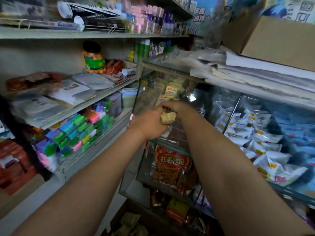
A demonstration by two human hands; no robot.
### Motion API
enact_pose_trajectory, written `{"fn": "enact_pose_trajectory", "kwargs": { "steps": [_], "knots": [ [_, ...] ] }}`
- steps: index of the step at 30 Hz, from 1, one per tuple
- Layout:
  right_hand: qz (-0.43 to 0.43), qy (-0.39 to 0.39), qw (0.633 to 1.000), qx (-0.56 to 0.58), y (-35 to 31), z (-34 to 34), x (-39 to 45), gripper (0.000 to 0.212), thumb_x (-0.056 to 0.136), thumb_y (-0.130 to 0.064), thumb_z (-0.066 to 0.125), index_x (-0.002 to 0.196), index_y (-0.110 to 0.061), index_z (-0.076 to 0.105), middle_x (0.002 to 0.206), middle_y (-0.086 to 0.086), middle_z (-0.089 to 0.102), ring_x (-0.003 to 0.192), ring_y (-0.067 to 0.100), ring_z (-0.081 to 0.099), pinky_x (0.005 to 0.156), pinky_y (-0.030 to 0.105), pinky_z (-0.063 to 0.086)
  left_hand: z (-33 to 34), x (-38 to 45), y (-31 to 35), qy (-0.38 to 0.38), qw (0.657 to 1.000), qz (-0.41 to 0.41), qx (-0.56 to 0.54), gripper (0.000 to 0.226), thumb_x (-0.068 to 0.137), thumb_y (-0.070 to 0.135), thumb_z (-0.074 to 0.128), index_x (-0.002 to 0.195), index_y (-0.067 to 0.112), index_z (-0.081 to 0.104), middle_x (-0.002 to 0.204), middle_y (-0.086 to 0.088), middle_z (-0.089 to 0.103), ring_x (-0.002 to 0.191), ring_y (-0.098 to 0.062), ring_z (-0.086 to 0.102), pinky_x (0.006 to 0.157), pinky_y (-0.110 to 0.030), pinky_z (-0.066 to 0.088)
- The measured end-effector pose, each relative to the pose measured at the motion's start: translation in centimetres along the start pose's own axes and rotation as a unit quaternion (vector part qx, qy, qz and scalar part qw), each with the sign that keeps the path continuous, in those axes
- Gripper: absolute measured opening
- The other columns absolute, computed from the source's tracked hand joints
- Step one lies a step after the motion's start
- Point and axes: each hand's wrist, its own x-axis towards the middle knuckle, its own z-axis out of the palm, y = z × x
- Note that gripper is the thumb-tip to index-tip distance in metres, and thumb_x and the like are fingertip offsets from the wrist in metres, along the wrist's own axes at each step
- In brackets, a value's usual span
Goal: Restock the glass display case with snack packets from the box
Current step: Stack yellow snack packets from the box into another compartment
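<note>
Both my arms reach forward to the open side of the glass display case [144, 160]. My left hand [150, 123] grips a bunch of pale yellow snack packets [167, 117] at the case's upper level. My right hand [172, 105] curls over the top of the same bunch, fingers on the packets. Behind my hands, more yellow packets [172, 90] are stacked inside the case. A red bag of snacks [172, 165] leans on the level below. At the bottom edge, the cardboard box [129, 222] shows more yellowish packets inside.
Shelves on the left hold an orange jar [92, 59], stacked papers and colourful small packs [76, 133]. White snack bags [255, 142] fill the case's right section. Papers and a brown carton [276, 38] lie on top of the case.
</note>
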Motion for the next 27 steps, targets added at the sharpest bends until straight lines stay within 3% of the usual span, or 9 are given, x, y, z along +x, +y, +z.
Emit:
{"fn": "enact_pose_trajectory", "kwargs": {
  "steps": [4, 8, 12, 15, 17, 21, 23, 25, 27],
  "knots": [
    [0.009, -0.020, 1.000, -0.014, 0.2, -0.1, 0.5, 0.021, 0.080, -0.031, 0.076, 0.086, -0.016, 0.062, 0.089, 0.007, 0.067, 0.077, 0.021, 0.064, 0.067, 0.030, 0.053, -0.1, 0.0, 0.3, -0.024, 0.998, -0.015, 0.054, 0.052, 0.085, 0.049, 0.059, 0.131, 0.027, 0.048, 0.126, -0.007, 0.061, 0.110, -0.030, 0.059, 0.071, -0.030, 0.037],
    [-0.010, -0.035, 0.999, 0.019, 0.7, 0.4, 0.2, 0.017, 0.082, -0.018, 0.075, 0.089, -0.011, 0.061, 0.084, 0.004, 0.064, 0.071, 0.016, 0.061, 0.065, 0.031, 0.053, 0.1, -0.1, 0.3, -0.012, 0.998, -0.023, 0.054, 0.056, 0.083, 0.051, 0.058, 0.133, 0.028, 0.048, 0.123, -0.007, 0.062, 0.106, -0.031, 0.060, 0.070, -0.033, 0.040],
    [-0.091, 0.070, 0.993, 0.040, 1.0, 0.0, 0.5, 0.056, 0.067, -0.002, 0.085, 0.116, -0.004, 0.058, 0.107, 0.003, 0.067, 0.094, 0.018, 0.065, 0.077, 0.031, 0.053, 0.0, -0.1, 0.2, -0.009, 0.998, -0.034, 0.044, 0.055, 0.083, 0.052, 0.058, 0.132, 0.028, 0.050, 0.121, -0.007, 0.063, 0.105, -0.030, 0.060, 0.072, -0.032, 0.043],
    [-0.115, 0.097, 0.987, 0.060, 1.5, 0.3, 0.7, 0.081, 0.063, 0.004, 0.085, 0.133, -0.009, 0.045, 0.121, 0.009, 0.063, 0.106, 0.022, 0.063, 0.084, 0.034, 0.053, 0.0, -0.2, 0.4, -0.006, 0.999, -0.036, 0.039, 0.054, 0.086, 0.049, 0.058, 0.133, 0.025, 0.049, 0.122, -0.009, 0.062, 0.107, -0.031, 0.059, 0.071, -0.031, 0.040],
    [-0.127, 0.088, 0.987, 0.053, 1.4, 0.3, 0.5, 0.078, 0.066, 0.004, 0.083, 0.133, -0.007, 0.045, 0.125, 0.011, 0.062, 0.112, 0.024, 0.061, 0.085, 0.031, 0.051, 0.0, -0.3, 0.5, -0.002, 0.999, -0.038, 0.038, 0.057, 0.087, 0.048, 0.059, 0.136, 0.023, 0.046, 0.123, -0.009, 0.061, 0.107, -0.031, 0.059, 0.071, -0.031, 0.039],
    [-0.077, 0.051, 0.994, -0.059, 1.0, 0.3, 0.0, 0.027, 0.080, 0.000, 0.073, 0.102, -0.002, 0.059, 0.125, 0.021, 0.060, 0.117, 0.031, 0.058, 0.088, 0.038, 0.047, -0.2, -0.4, 0.5, 0.000, 0.998, -0.037, 0.047, 0.055, 0.087, 0.048, 0.058, 0.135, 0.023, 0.047, 0.124, -0.010, 0.061, 0.107, -0.032, 0.059, 0.072, -0.031, 0.040],
    [-0.070, 0.047, 0.993, -0.078, 0.9, 0.3, 0.0, 0.030, 0.086, -0.001, 0.067, 0.113, 0.006, 0.059, 0.128, 0.025, 0.057, 0.120, 0.034, 0.055, 0.093, 0.039, 0.045, -0.2, -0.4, 0.5, -0.001, 0.998, -0.035, 0.046, 0.054, 0.087, 0.048, 0.058, 0.134, 0.024, 0.047, 0.123, -0.010, 0.061, 0.107, -0.031, 0.059, 0.071, -0.031, 0.040],
    [-0.075, 0.056, 0.991, -0.101, 1.0, 0.4, 0.3, 0.041, 0.087, -0.007, 0.068, 0.124, 0.003, 0.055, 0.126, 0.020, 0.059, 0.117, 0.030, 0.056, 0.083, 0.034, 0.044, -0.2, -0.5, 0.5, -0.002, 0.998, -0.036, 0.041, 0.053, 0.087, 0.048, 0.059, 0.132, 0.023, 0.048, 0.123, -0.009, 0.061, 0.107, -0.031, 0.059, 0.071, -0.030, 0.039],
    [-0.103, 0.061, 0.987, -0.109, 1.2, 0.4, 0.6, 0.038, 0.083, -0.013, 0.072, 0.118, -0.007, 0.058, 0.120, 0.013, 0.062, 0.106, 0.023, 0.059, 0.079, 0.029, 0.044, -0.2, -0.5, 0.5, -0.001, 0.999, -0.039, 0.038, 0.051, 0.086, 0.048, 0.059, 0.129, 0.022, 0.050, 0.122, -0.009, 0.061, 0.107, -0.031, 0.059, 0.072, -0.030, 0.040]
  ]
}}
